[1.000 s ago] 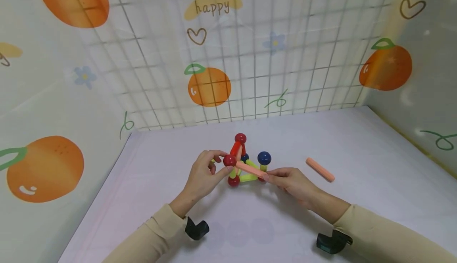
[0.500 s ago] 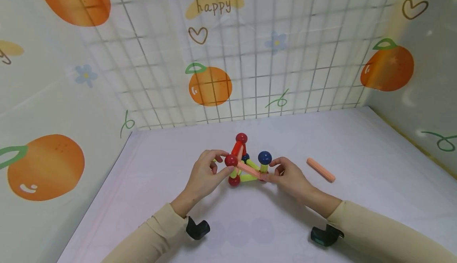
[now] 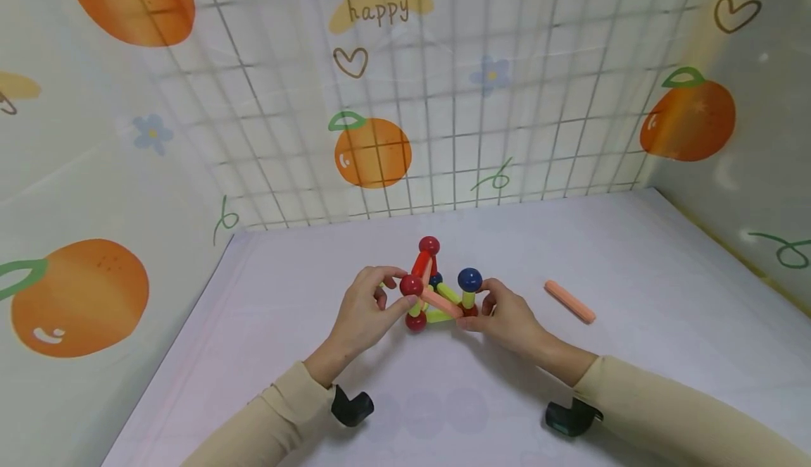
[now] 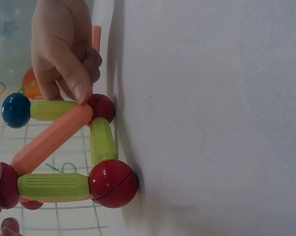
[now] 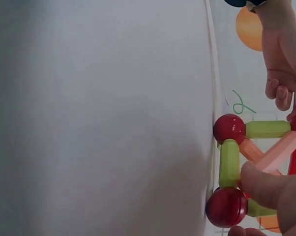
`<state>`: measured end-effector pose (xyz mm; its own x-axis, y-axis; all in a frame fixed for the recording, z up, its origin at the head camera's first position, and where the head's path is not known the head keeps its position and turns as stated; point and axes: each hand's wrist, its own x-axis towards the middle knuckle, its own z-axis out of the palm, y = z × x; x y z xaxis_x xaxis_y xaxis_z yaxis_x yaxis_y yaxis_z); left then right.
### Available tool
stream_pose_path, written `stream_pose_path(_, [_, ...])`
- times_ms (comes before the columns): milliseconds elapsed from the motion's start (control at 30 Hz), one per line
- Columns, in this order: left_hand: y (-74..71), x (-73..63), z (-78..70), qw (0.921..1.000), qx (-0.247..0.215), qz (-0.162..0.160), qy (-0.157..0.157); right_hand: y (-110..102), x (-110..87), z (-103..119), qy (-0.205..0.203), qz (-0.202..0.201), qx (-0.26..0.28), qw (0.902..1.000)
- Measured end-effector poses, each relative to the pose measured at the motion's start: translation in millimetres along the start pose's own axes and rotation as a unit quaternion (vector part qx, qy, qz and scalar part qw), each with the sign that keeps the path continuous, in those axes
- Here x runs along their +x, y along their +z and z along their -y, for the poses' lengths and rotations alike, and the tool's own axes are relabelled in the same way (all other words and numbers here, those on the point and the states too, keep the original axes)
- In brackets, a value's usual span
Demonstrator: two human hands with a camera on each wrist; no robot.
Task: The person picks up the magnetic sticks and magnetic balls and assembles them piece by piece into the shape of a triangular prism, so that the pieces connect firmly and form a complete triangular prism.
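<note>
A frame of magnetic sticks and balls stands on the table. My left hand pinches its raised front red ball between thumb and fingers. A salmon magnetic stick slants from that ball down to a lower red ball. At this lower end my right hand has its thumb on the stick, fingers curled behind the joint. A blue ball tops a short yellow-green stick above the lower red ball. Another red ball crowns the red sticks behind.
A loose salmon stick lies on the white table, right of the frame. A patterned curtain over a wire grid stands behind the table. Black wrist-camera mounts hang below both wrists.
My right hand has brought the salmon stick's free end down and back to the lower red ball, its fingers shifting behind the blue ball's post. The left hand has stayed nearly still.
</note>
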<state>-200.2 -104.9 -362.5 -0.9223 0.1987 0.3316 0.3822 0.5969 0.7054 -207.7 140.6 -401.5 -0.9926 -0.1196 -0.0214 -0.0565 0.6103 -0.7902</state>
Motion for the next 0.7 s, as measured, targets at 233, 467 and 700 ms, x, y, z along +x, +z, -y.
stream_pose_path(233, [1.6,-0.8,-1.2,0.9999,0.001,-0.014,0.010,0.9,2.9,-0.1,-0.024,0.006,-0.021,0.9995])
stream_pose_path(467, [1.9,-1.4,-1.0,0.9996,0.008,-0.022,0.014,2.5,3.5,0.0,-0.026,0.006,-0.021,0.9994])
stream_pose_path(700, [1.7,-1.4,-1.7,0.9996,0.006,-0.022,0.015,4.4,5.4,0.3,-0.015,-0.006,-0.023,0.9996])
